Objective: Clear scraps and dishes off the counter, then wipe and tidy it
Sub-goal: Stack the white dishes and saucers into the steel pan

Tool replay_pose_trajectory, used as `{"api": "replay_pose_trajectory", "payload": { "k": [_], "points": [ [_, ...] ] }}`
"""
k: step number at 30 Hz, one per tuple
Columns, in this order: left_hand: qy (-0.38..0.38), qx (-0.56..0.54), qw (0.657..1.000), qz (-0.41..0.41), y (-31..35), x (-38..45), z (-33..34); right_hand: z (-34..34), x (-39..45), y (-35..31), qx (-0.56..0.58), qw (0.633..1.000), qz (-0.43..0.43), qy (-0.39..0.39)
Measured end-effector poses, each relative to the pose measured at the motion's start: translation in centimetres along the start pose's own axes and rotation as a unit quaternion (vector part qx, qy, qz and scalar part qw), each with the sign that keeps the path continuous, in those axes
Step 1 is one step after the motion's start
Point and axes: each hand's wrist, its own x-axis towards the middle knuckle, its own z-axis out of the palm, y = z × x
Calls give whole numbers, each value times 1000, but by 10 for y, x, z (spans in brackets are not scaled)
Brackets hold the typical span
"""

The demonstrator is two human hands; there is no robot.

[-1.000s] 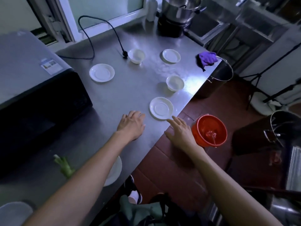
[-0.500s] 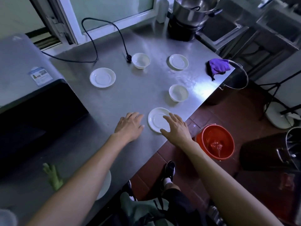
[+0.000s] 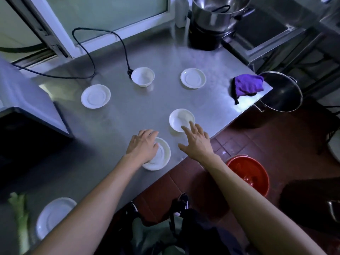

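Observation:
My left hand (image 3: 142, 146) lies on the near white saucer (image 3: 162, 156) by the counter's front edge, with its fingers curled over the saucer's left rim. My right hand (image 3: 196, 141) is open with fingers spread, and its fingertips touch the near rim of a small white bowl (image 3: 181, 117). Further back on the steel counter (image 3: 119, 118) stand another saucer (image 3: 95, 96), a second bowl (image 3: 143, 76) and a third saucer (image 3: 192, 78). A purple cloth (image 3: 248, 85) lies at the right corner. A green vegetable scrap (image 3: 19, 216) and a plate (image 3: 53, 216) sit at the near left.
A black cable (image 3: 110, 34) loops across the back of the counter. A dark appliance (image 3: 27, 144) fills the left side. A large steel pot (image 3: 217, 13) and a bottle (image 3: 181, 11) stand at the back. On the floor are a red bucket (image 3: 248, 173) and a steel pot (image 3: 283, 92).
My left hand moved right from the bare counter onto the near saucer. My right hand left that saucer and reached forward to the small bowl. The view shifted forward.

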Motion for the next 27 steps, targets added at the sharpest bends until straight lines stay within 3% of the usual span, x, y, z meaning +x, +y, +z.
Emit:
{"api": "replay_pose_trajectory", "payload": {
  "k": [11, 20, 27],
  "points": [
    [13, -53, 996, -66, -19, 21, 13, 2, 86, 1, -73, 995, -46, -46],
    [18, -109, 992, -59, -44, 68, 10, 6, 125, -4, -93, 988, -4, -127],
    [7, -115, 992, -56, -52, 98, 2, 6, 142, -7, -69, 994, -18, -82]
  ]
}}
